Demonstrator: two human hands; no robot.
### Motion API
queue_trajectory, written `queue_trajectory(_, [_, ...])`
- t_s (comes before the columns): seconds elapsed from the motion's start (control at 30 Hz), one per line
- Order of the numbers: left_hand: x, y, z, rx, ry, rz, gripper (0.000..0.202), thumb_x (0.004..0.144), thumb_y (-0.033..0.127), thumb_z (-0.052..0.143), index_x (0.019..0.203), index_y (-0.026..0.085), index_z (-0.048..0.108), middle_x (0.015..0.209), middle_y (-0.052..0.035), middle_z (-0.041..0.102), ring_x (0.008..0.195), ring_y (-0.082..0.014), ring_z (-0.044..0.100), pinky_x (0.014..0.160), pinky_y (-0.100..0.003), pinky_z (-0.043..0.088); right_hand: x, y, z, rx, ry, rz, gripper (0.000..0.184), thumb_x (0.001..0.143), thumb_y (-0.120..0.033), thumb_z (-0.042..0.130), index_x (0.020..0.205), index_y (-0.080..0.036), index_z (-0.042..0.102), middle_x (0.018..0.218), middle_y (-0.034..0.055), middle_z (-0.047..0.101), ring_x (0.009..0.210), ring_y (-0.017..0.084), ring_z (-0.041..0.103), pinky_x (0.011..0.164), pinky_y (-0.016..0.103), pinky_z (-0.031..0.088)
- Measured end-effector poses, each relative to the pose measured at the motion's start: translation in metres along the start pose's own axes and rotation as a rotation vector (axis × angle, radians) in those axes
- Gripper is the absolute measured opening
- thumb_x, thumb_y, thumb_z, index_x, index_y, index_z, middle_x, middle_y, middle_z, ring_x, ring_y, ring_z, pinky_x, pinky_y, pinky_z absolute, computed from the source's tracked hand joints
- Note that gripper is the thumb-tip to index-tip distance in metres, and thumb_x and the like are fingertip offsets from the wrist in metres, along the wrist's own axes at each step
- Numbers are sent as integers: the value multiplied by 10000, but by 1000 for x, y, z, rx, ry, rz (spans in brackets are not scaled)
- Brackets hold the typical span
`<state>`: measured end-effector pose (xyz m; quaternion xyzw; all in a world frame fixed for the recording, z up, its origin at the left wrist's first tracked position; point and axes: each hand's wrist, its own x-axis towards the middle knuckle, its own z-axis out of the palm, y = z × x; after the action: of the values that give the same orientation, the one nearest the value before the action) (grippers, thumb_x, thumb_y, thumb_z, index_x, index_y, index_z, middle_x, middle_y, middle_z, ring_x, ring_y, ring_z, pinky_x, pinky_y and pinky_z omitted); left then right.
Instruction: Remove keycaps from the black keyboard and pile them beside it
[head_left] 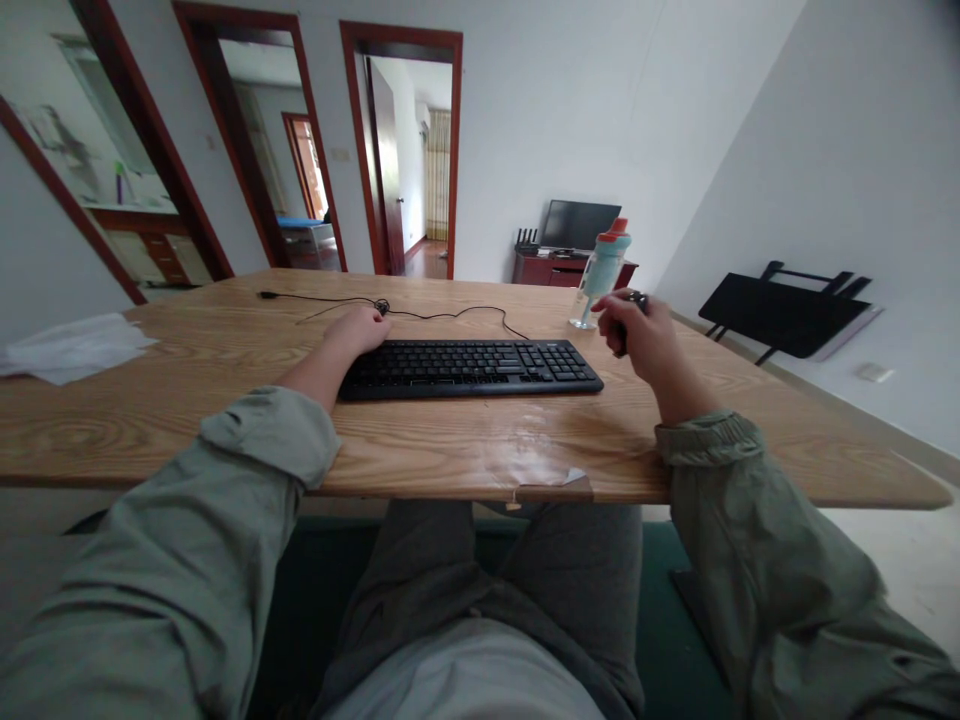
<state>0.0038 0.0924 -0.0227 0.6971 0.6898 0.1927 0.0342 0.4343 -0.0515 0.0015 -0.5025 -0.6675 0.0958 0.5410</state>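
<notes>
Black keyboard (471, 368) lies on table (420, 445), cable (382, 306) beyond. Left hand (361, 328) at its far left corner, finger state unclear; right hand (634, 325), right of it, curls around a small dark object (638, 299).

Wood-grain tabletop (427, 445), pale brown. On its left, a crumpled white sheet (79, 347), material unclear. Far right of it stands a clear bottle with a pale-blue upper part and orange-red cap (606, 265). Beyond, I note a dark-red cabinet (534, 270) bearing a flat black screen (581, 226). Right wall: black folded panel with legs (780, 312), leaning. Far left: three red-brown wooden door frames (401, 36); a yellowish patterned curtain (437, 175) shows through the rightmost.
</notes>
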Motion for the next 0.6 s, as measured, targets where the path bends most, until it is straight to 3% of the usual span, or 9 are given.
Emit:
queue_trajectory(0.07, [0, -2, 1, -10, -4, 10, 376, 873, 517, 600, 1001, 214, 783, 1095, -149, 784, 1041, -359, 705, 860, -401, 529, 2, -21, 17, 380, 37, 41, 477, 948, -669, 444, 756, -261, 598, 564, 3, 487, 433, 142, 395, 404, 309, 332])
queue_trajectory(0.13, [0, -3, 3, -15, -6, 14, 392, 879, 526, 590, 1022, 218, 785, 1085, -137, 783, 1028, -346, 709, 856, -387, 528, 1, -38, 35, 534, -25, 94, 553, 913, -771, 472, 720, -266, 589, 525, -7, 436, 420, 139, 379, 387, 304, 328])
queue_trajectory(0.27, [-3, -3, 2, -9, -11, 32, 399, 890, 519, 591, 1031, 199, 783, 1069, -138, 781, 1003, -329, 708, 838, -366, 520, -1, -50, 57, 677, -79, 193, 606, 858, -838, 507, 661, -268, 572, 468, -19, 377, 403, 138, 356, 357, 296, 308])
queue_trajectory(0.4, [-9, 1, -2, 12, -26, 67, 430, 940, 491, 535, 1054, 151, 772, 1053, -155, 773, 956, -305, 693, 799, -361, 496, -2, -42, 63, 795, -48, 202, 610, 848, -820, 538, 625, -253, 560, 454, -31, 373, 382, 116, 343, 353, 276, 298])
queue_trajectory(0.6, [-9, 1, -2, -12, -23, 65, 411, 900, 511, 571, 1008, 168, 770, 1069, -167, 772, 970, -331, 699, 837, -382, 519, -1, -31, 70, 824, 34, 245, 595, 870, -791, 562, 630, -248, 530, 454, -47, 373, 375, 109, 383, 367, 262, 324])
